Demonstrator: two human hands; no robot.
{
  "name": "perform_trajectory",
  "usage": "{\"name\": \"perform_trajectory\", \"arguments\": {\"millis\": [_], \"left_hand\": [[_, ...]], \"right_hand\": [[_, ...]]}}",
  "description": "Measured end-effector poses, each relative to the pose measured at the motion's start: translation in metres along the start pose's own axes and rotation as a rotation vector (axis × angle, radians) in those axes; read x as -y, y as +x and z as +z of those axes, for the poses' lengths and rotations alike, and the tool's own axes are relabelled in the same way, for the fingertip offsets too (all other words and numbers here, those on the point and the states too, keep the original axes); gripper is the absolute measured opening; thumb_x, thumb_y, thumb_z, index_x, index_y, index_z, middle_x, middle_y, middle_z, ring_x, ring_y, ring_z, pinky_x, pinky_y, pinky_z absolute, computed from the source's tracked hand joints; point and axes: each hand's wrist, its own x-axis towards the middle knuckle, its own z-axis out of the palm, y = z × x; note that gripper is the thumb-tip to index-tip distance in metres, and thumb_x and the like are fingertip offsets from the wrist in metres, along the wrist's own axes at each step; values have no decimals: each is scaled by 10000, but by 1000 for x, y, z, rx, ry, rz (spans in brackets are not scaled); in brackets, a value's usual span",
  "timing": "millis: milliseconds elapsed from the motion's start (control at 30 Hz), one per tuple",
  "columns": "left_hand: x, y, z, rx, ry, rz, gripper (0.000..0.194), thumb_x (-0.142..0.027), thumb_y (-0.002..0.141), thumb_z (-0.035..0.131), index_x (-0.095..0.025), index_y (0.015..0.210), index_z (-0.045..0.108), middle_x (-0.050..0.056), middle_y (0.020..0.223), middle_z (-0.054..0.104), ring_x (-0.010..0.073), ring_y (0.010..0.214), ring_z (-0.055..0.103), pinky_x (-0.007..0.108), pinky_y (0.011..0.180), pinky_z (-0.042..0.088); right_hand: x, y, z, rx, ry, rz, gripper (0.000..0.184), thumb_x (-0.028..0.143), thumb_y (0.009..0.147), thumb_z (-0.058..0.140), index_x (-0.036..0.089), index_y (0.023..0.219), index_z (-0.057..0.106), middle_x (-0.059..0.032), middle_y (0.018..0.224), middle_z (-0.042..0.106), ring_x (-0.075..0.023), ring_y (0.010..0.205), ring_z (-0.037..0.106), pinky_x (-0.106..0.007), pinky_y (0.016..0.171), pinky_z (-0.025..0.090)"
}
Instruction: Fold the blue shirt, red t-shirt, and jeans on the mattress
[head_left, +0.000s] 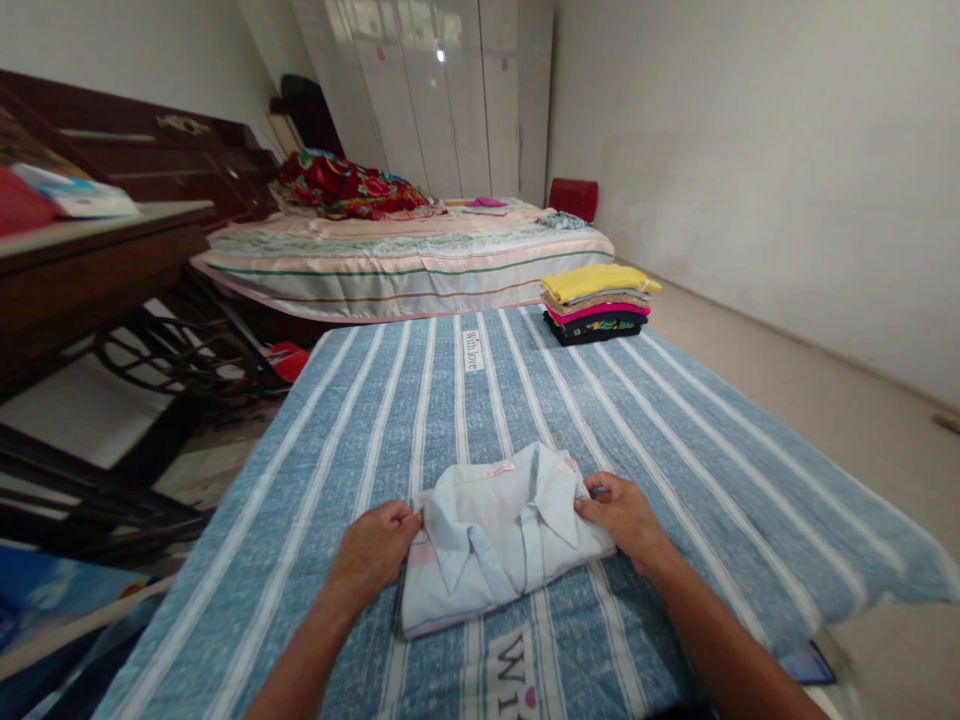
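A pale, light-coloured collared shirt (495,550), folded into a compact bundle, lies on the blue and white striped cloth (300,520) in front of me. Its collar faces up and away from me, with a small pink label inside the neck. My left hand (379,540) pinches the shirt's left edge near the collar, thumb against fingers. On the opposite side my right hand (619,510) grips the upper right edge beside the collar point. Parts of the fingers on both hands are hidden behind the fabric.
A stack of folded clothes (596,305), yellow on top, sits at the cloth's far right corner. Beyond stands a bed (420,260) with a red floral blanket (352,185). A sewing-machine table (97,235) is at the left, a white wardrobe (427,100) at the back.
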Motion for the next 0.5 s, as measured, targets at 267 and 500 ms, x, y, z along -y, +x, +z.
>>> {"name": "perform_trajectory", "arguments": {"millis": [267, 500], "left_hand": [[2, 2, 1, -24, 37, 24, 306, -392, 803, 401, -214, 562, 465, -43, 433, 494, 144, 466, 526, 246, 546, 324], [1, 1, 1, -19, -11, 10, 295, -385, 794, 417, -217, 554, 453, -52, 423, 491, 134, 427, 511, 239, 528, 331]], "right_hand": [[-6, 5, -2, 3, -24, -43, 208, 303, 620, 595, 170, 776, 557, 56, 503, 509, -92, 411, 441, -175, 361, 271], [-4, 3, -1, 17, 13, -5, 232, 329, 612, 589, 180, 783, 543, 50, 517, 517, -111, 402, 456, -183, 330, 277]]}}
